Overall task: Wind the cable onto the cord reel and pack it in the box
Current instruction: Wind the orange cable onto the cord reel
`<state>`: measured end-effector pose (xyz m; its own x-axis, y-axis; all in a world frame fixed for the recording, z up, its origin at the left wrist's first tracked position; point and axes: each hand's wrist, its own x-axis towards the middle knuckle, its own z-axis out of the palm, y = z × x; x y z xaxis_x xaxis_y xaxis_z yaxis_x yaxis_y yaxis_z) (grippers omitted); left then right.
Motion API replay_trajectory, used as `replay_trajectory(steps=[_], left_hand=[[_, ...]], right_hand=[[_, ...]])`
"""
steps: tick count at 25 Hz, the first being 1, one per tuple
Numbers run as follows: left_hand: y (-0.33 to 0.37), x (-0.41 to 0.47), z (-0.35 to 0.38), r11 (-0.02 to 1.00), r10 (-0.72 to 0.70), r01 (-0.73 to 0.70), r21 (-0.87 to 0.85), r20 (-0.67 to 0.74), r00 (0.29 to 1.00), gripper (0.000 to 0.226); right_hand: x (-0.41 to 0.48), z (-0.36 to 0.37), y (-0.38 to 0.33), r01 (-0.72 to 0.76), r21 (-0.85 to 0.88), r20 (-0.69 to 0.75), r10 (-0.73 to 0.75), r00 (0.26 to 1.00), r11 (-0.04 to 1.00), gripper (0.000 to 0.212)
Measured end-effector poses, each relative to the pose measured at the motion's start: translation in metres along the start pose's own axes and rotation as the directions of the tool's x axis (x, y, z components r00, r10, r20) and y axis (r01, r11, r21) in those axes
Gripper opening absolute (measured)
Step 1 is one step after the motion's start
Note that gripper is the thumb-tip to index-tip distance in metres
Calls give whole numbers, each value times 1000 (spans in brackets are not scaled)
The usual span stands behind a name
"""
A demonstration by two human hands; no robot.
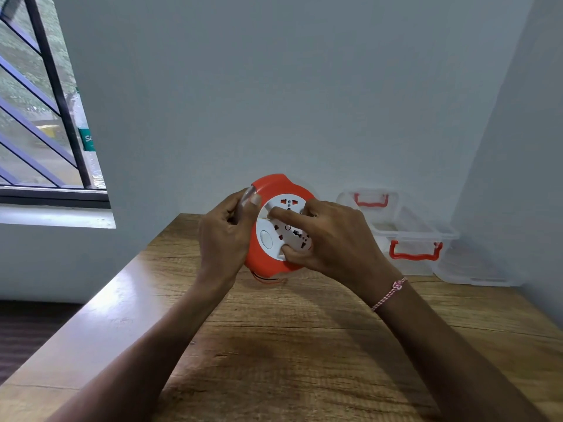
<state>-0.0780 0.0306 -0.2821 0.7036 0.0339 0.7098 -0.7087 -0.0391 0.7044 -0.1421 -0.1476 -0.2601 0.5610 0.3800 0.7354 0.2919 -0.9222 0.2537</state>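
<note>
Left hand (227,229) grip closed round left rim of cord reel (268,190). Reel held upright above table (274,345), between both hands. Cable (268,279) end seen beneath reel. Right hand (329,236) grip pinched on white socket face. Box (408,229) set well apart, far right.

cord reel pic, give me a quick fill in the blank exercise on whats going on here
1. The cord reel is held over a ____ table.
2. The left hand grips the reel's rim while the right hand has fingers on its ____ socket face.
3. The clear box stands on the person's ____ side.
4. A pink ____ is tied round the right wrist.

Missing words: wooden; white; right; bracelet
</note>
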Motion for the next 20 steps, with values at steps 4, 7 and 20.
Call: replay_trajectory(steps=[4,7,20], left_hand=[[2,-1,-1,1000,-3,3,4,-9,1000,20],[2,-2,3,1000,-17,16,-13,-49,999,19],[4,-4,6,996,-64,59,-66,-85,994,9]], right_hand=[[-2,6,-7,-102,83,20,101,995,991,69],[2,6,-12,-215,175,-16,221,975,961,67],[5,2,3,-284,184,-34,295,955,941,53]])
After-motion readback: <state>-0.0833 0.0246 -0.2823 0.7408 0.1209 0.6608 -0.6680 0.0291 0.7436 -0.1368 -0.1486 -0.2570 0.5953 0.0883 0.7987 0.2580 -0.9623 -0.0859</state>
